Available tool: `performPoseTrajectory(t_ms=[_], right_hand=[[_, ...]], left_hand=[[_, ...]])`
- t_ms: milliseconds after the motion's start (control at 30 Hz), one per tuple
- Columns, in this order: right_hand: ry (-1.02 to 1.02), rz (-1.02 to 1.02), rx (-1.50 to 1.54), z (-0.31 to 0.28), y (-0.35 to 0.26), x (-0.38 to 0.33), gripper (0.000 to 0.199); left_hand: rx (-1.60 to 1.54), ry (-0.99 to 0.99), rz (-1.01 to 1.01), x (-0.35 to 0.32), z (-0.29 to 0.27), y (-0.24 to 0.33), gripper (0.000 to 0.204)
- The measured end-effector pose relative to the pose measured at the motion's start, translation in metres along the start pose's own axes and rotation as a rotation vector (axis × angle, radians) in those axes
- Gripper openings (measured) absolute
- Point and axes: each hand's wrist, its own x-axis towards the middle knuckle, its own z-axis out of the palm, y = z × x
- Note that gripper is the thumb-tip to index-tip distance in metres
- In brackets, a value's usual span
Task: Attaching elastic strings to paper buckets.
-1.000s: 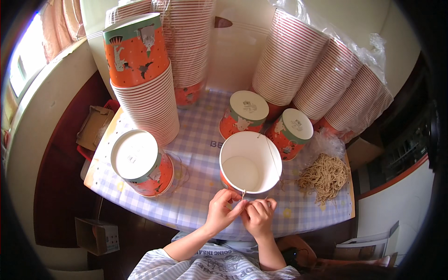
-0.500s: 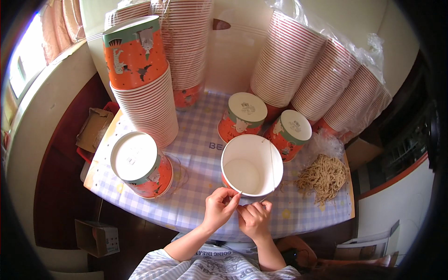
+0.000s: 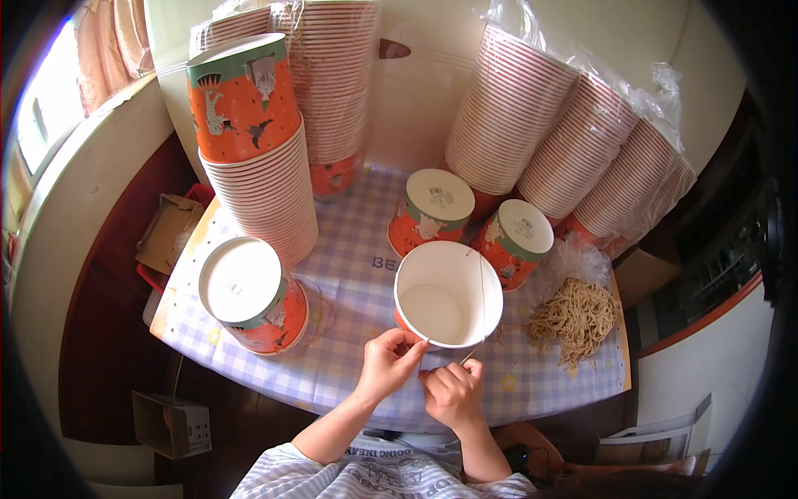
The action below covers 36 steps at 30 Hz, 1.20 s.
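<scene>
An open paper bucket (image 3: 440,308), white inside and orange outside, stands upright in front of me. A thin cord (image 3: 483,287) runs from its far right rim across the opening toward my hands. My left hand (image 3: 388,363) is closed in a pinch at the near rim, where a small pale tip shows between thumb and finger. Just to its right, my right hand (image 3: 455,391) has its fingers curled around the cord, a short piece sticking up beyond the thumb. The outer side of the rim between my hands is partly hidden.
Upside-down buckets stand on the checked tablecloth (image 3: 349,291): one at left (image 3: 241,283), two behind the open one (image 3: 440,195) (image 3: 525,226). Tall nested stacks (image 3: 266,183) (image 3: 507,108) rise at the back, some in clear plastic. A heap of tan cords (image 3: 575,320) lies at right.
My right hand has drawn slightly down, and the gap between my hands is a little wider. The short cord piece by its thumb shows more clearly. The bucket stays almost in place.
</scene>
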Motion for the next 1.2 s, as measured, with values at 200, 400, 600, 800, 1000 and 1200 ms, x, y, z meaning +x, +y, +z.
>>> performPoseTrajectory(t_ms=[200, 400, 600, 800, 1000, 1200], right_hand=[[0.076, 0.075, -0.082, -0.009, 0.013, -0.002, 0.020], [0.140, 0.143, -0.135, -0.023, 0.046, 0.005, 0.048], [0.071, 0.030, -0.059, -0.034, 0.054, 0.023, 0.023], [0.011, -0.079, 0.422, -0.064, 0.032, 0.037, 0.015], [-0.108, -0.093, 0.975, -0.051, 0.014, 0.053, 0.008], [-0.224, 0.212, 1.408, -0.029, -0.029, 0.096, 0.017]], left_hand=[[0.115, -0.058, -0.001, 0.004, -0.018, -0.007, 0.015], [0.179, 0.046, 0.115, 0.005, -0.037, 0.002, 0.011], [0.378, 0.086, 0.268, 0.001, -0.057, 0.020, 0.013], [0.418, -0.210, 0.464, -0.015, -0.111, 0.061, 0.060], [0.406, -0.428, 0.527, -0.027, -0.172, 0.081, 0.027], [-0.028, -0.084, 0.232, -0.052, -0.222, 0.076, 0.030]])
